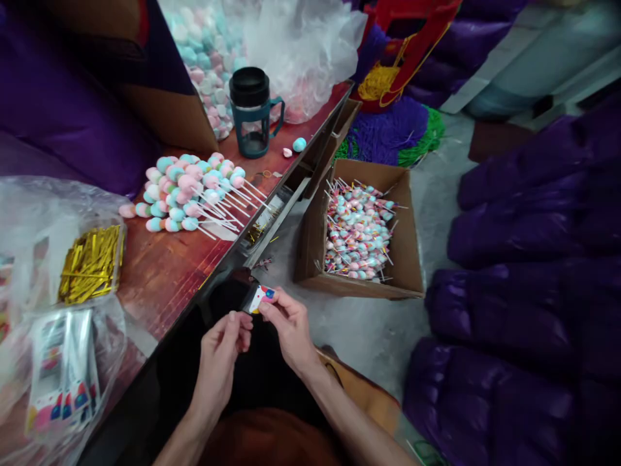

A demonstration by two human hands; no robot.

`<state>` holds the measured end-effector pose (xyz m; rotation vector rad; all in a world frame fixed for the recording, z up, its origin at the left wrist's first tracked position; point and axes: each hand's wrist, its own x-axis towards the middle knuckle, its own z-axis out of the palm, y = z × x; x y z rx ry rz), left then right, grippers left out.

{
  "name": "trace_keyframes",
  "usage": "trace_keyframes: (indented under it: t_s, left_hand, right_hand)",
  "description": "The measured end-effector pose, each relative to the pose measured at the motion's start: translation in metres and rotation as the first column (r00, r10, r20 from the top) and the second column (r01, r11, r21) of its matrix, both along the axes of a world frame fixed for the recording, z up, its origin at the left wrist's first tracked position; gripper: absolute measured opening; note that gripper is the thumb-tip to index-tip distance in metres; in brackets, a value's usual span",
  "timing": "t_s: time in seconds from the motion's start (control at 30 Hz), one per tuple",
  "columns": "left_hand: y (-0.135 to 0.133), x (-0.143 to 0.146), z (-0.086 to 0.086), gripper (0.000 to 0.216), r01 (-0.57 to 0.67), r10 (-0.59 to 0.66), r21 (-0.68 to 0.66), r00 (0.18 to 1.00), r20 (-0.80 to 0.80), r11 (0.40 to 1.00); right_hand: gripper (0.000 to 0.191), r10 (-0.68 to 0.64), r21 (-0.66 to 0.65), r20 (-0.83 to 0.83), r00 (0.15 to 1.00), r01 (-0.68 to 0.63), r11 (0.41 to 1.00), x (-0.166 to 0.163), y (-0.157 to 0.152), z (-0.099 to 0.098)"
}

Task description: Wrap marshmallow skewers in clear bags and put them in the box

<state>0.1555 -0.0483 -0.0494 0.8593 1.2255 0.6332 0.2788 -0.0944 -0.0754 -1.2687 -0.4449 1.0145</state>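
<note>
Above my lap, my right hand (pixel 290 327) pinches the printed end of a small clear plastic bag (pixel 259 299) with coloured dots on it. My left hand (pixel 224 346) has its thumb and fingers pressed together at the bag's near-left edge; the transparent part is hard to make out. Left of both hands, marshmallow sticks (pixel 187 191) lie heaped on the table (pixel 165 272), white sticks pointing toward me. A clear tray of gold twist ties (pixel 92 265) stands further left. In front of it lies a stack of similar printed bags (pixel 65 369).
An open cardboard box (pixel 310 259) of wrapped marshmallow sticks stands on the floor ahead. A dark mug (pixel 252 113), two loose marshmallows (pixel 299 144) and a big bag of marshmallows (pixel 208 52) are at the table's far end. Purple packed bundles (pixel 504 310) line the right side.
</note>
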Motion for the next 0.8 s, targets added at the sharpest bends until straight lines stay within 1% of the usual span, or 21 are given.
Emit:
trace_keyframes:
  t_s: [0.03, 0.07, 0.1, 0.13, 0.17, 0.23, 0.3, 0.37, 0.47, 0.53, 0.6, 0.67, 0.73, 0.8]
  left_hand:
    - [0.003, 0.005, -0.002, 0.049, 0.011, -0.001, -0.136, 0.997, 0.077, 0.991]
    - [0.007, 0.011, -0.004, 0.05, -0.003, 0.036, -0.234, 0.99, 0.137, 0.972]
    - [0.013, 0.016, -0.005, 0.047, -0.027, 0.081, -0.294, 0.981, 0.174, 0.955]
    - [0.018, 0.022, -0.006, 0.042, -0.051, 0.117, -0.317, 0.974, 0.192, 0.947]
    - [0.024, 0.028, -0.007, 0.037, -0.071, 0.136, -0.311, 0.972, 0.192, 0.948]
    - [0.031, 0.038, -0.009, 0.031, -0.098, 0.136, -0.238, 0.979, 0.149, 0.966]
    - [0.031, 0.048, -0.011, 0.032, -0.129, 0.142, -0.15, 0.987, 0.082, 0.98]
    - [0.028, 0.056, -0.013, 0.034, -0.171, 0.175, -0.09, 0.983, 0.048, 0.981]
    - [0.024, 0.063, -0.016, 0.038, -0.177, 0.182, -0.083, 0.982, 0.059, 0.981]
    - [0.027, 0.063, -0.019, 0.039, -0.183, 0.189, -0.098, 0.98, 0.055, 0.978]
    - [0.033, 0.06, -0.022, 0.038, -0.24, 0.245, -0.119, 0.969, 0.034, 0.964]
    - [0.039, 0.054, -0.027, 0.037, -0.308, 0.31, -0.098, 0.951, 0.004, 0.946]
    - [0.041, 0.044, -0.033, 0.032, -0.308, 0.308, 0.002, 0.95, -0.056, 0.951]
    - [0.04, 0.033, -0.04, 0.026, -0.233, 0.261, 0.158, 0.948, -0.185, 0.96]
  right_hand:
    - [0.02, 0.012, 0.007, 0.017, 1.0, -0.012, 1.0, 0.004, -0.002, -0.001]
    - [0.02, 0.026, 0.011, 0.044, 0.999, -0.026, 1.0, 0.007, -0.003, -0.002]
    - [0.021, 0.036, 0.009, 0.076, 0.996, -0.037, 0.999, 0.01, -0.004, -0.003]
    - [0.022, 0.037, -0.003, 0.104, 0.994, -0.037, 0.999, 0.012, -0.005, -0.005]
    - [0.025, 0.029, -0.022, 0.119, 0.992, -0.027, 0.999, 0.014, -0.006, -0.007]
    - [0.03, -0.001, -0.071, 0.107, 0.994, 0.009, 0.997, 0.016, -0.006, -0.012]
    - [0.034, -0.025, -0.108, 0.072, 0.997, 0.033, 0.994, 0.018, -0.005, -0.019]
    - [0.04, -0.033, -0.127, 0.056, 0.998, 0.04, 0.991, 0.02, -0.003, -0.025]
    - [0.048, -0.034, -0.151, 0.06, 0.998, 0.043, 0.988, 0.026, -0.002, -0.035]
    - [0.051, -0.003, -0.155, 0.09, 0.996, 0.017, 0.988, 0.03, -0.001, -0.044]
    - [0.052, 0.072, -0.158, 0.129, 0.989, -0.051, 0.986, 0.033, 0.0, -0.058]
    - [0.054, 0.167, -0.187, 0.141, 0.976, -0.139, 0.972, 0.035, 0.004, -0.079]
    - [0.055, 0.226, -0.237, 0.13, 0.965, -0.191, 0.953, 0.035, 0.013, -0.109]
    - [0.055, 0.239, -0.294, 0.132, 0.962, -0.192, 0.936, 0.037, 0.027, -0.144]
